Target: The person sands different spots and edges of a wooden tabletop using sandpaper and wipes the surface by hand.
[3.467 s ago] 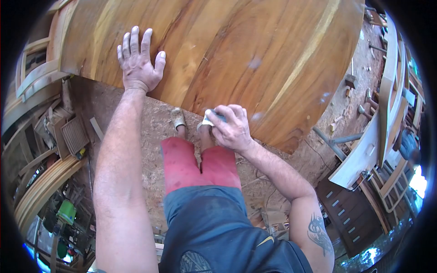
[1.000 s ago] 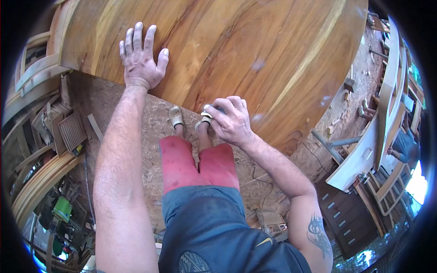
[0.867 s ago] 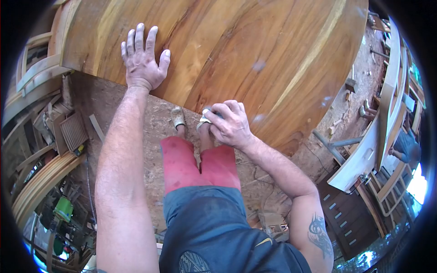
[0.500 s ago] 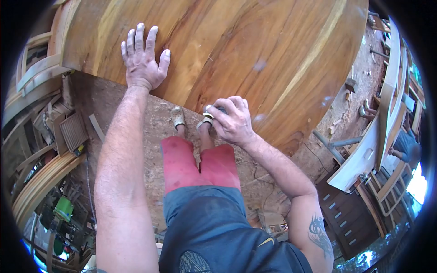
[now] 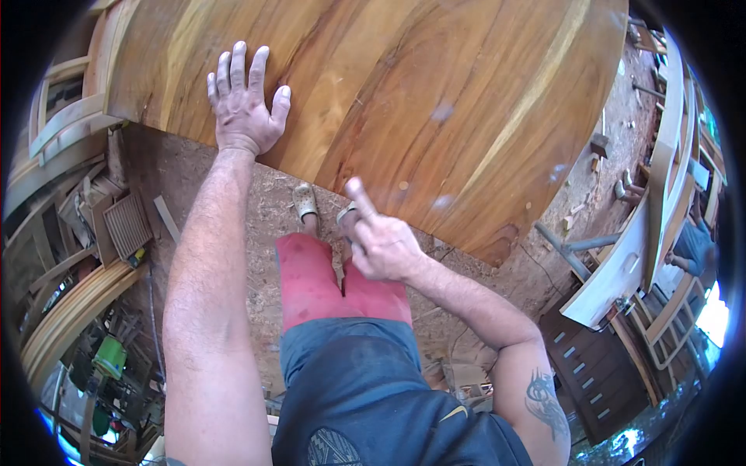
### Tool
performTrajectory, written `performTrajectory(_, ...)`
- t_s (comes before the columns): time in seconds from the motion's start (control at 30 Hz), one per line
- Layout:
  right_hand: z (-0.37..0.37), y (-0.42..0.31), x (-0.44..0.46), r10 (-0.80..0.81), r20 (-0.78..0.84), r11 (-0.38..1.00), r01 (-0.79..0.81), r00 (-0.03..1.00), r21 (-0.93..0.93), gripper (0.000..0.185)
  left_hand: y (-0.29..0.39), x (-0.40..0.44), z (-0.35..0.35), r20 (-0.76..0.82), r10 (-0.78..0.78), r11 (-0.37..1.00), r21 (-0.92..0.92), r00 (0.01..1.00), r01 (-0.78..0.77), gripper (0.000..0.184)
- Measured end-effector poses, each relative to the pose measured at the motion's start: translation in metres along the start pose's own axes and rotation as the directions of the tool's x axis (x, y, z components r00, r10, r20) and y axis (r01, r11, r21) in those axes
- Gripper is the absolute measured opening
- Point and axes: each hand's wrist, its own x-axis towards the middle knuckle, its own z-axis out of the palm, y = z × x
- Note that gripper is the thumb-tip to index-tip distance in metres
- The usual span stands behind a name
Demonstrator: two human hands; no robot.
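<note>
The panel (image 5: 435,85) lies under the left hand (image 5: 247,113), spread flat just inside its near edge. At that edge, the right hand (image 5: 382,242) extends one finger, others curled; whether it grips anything, I cannot tell.

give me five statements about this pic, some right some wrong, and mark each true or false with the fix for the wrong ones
1. The panel is painted plain white. False: it shows brown wood grain with paler streaks.
2. The left hand lies flat on the panel with its fingers spread. True.
3. A pale clog shows just below the panel's near edge. True.
4. The right hand is spread flat like the left one. False: it is mostly curled, with one digit extended toward the panel's near edge.
5. The legs of the shorts are bright green. False: they are red.
</note>
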Motion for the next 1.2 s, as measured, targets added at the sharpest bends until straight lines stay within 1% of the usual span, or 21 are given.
performTrajectory(0.03, 0.006, -0.003, -0.005, -0.049, 0.092, 0.999, 0.048, 0.995, 0.004, 0.013, 0.0, -0.001, 0.0, 0.002, 0.0, 1.0, -0.002, 1.0, 0.0, 0.075)
performTrajectory(0.07, 0.006, -0.002, -0.016, -0.158, 0.21, 0.981, 0.128, 0.965, 0.147, 0.015, 0.001, 0.0, 0.001, 0.002, 0.0, 1.0, -0.005, 1.0, 0.0, 0.075)
performTrajectory(0.17, 0.003, 0.006, -0.02, -0.17, -0.026, 0.974, 0.172, 0.985, 0.149, 0.013, 0.0, 0.001, 0.0, 0.003, 0.008, 1.0, -0.011, 1.0, -0.008, 0.075)
performTrajectory(0.2, 0.002, 0.011, -0.011, -0.14, -0.121, 0.983, 0.152, 0.983, 0.098, 0.013, -0.001, -0.001, 0.0, 0.004, 0.004, 1.0, -0.008, 1.0, -0.004, 0.075)
performTrajectory(0.3, -0.005, -0.003, 0.008, 0.091, -0.237, 0.996, -0.088, 0.967, 0.023, 0.013, 0.0, 0.001, 0.001, 0.007, 0.008, 1.0, -0.006, 1.0, -0.008, 0.076)
performTrajectory(0.33, 0.001, -0.002, 0.005, 0.012, -0.116, 1.0, -0.015, 0.993, -0.02, 0.013, 0.0, 0.001, 0.0, 0.012, 0.007, 1.0, -0.004, 1.0, -0.006, 0.077)
performTrajectory(0.37, 0.009, -0.001, -0.004, -0.096, 0.075, 0.995, 0.097, 0.993, -0.005, 0.014, -0.001, 0.001, 0.0, 0.017, 0.006, 1.0, -0.001, 1.0, -0.006, 0.077)
performTrajectory(0.43, 0.013, -0.006, -0.017, -0.192, 0.228, 0.977, 0.164, 0.955, 0.134, 0.016, 0.0, 0.002, -0.001, 0.014, 0.01, 1.0, -0.002, 1.0, -0.01, 0.077)
performTrajectory(0.47, 0.013, -0.001, -0.019, -0.155, 0.079, 0.984, 0.147, 0.985, 0.099, 0.016, 0.0, 0.001, 0.0, 0.012, 0.006, 1.0, -0.002, 1.0, -0.006, 0.077)
performTrajectory(0.53, -0.006, -0.003, -0.003, -0.092, -0.219, 0.994, 0.103, 0.971, 0.043, 0.017, -0.001, 0.0, 0.0, 0.011, 0.005, 1.0, -0.006, 1.0, -0.005, 0.077)
performTrajectory(0.63, 0.007, -0.005, -0.004, 0.061, -0.175, 0.997, -0.069, 0.983, -0.042, 0.016, 0.0, 0.0, 0.0, 0.015, 0.01, 1.0, -0.013, 1.0, -0.01, 0.077)
performTrajectory(0.67, 0.011, -0.003, -0.012, -0.041, 0.027, 0.999, 0.042, 0.999, -0.029, 0.014, 0.0, 0.001, 0.0, 0.014, 0.009, 1.0, -0.013, 1.0, -0.009, 0.077)
performTrajectory(0.7, 0.009, -0.005, -0.019, -0.071, 0.261, 0.997, 0.058, 0.963, 0.059, 0.012, 0.0, 0.004, -0.001, 0.012, 0.013, 1.0, -0.009, 1.0, -0.013, 0.077)
performTrajectory(0.77, 0.007, 0.0, -0.026, -0.174, 0.045, 0.982, 0.17, 0.984, 0.087, 0.011, 0.001, 0.002, -0.001, 0.016, 0.01, 1.0, -0.005, 1.0, -0.01, 0.077)
performTrajectory(0.83, -0.004, -0.007, -0.009, 0.04, -0.161, 0.998, -0.031, 0.986, 0.054, 0.01, -0.002, 0.001, 0.001, 0.017, 0.006, 1.0, 0.004, 1.0, -0.006, 0.077)
performTrajectory(0.87, -0.007, -0.011, -0.006, 0.151, -0.268, 0.988, -0.142, 0.952, 0.055, 0.01, -0.002, 0.0, 0.001, 0.02, 0.011, 1.0, 0.004, 1.0, -0.011, 0.077)
performTrajectory(0.93, 0.002, -0.008, -0.016, 0.021, -0.017, 0.998, -0.02, 1.0, 0.054, 0.013, 0.0, 0.0, 0.0, 0.025, 0.005, 1.0, 0.002, 1.0, -0.005, 0.077)
performTrajectory(0.97, 0.009, -0.007, -0.022, -0.048, 0.109, 0.997, 0.041, 0.993, 0.067, 0.015, 0.0, 0.001, -0.001, 0.026, 0.002, 1.0, 0.003, 1.0, -0.002, 0.077)
performTrajectory(1.0, 0.01, -0.008, -0.029, -0.149, 0.237, 0.979, 0.11, 0.96, 0.17, 0.015, 0.0, 0.003, 0.0, 0.026, 0.006, 1.0, 0.0, 1.0, -0.006, 0.077)
performTrajectory(1.13, 0.02, -0.007, -0.042, 0.034, 0.089, 0.972, -0.053, 0.995, 0.228, 0.018, -0.004, 0.0, 0.0, 0.015, 0.008, 1.0, -0.003, 1.0, -0.008, 0.076)
performTrajectory(1.2, 0.023, -0.006, -0.054, 0.162, 0.182, 0.972, -0.189, 0.97, 0.141, 0.02, -0.001, 0.001, 0.0, 0.006, 0.015, 1.0, 0.006, 1.0, -0.015, 0.077)
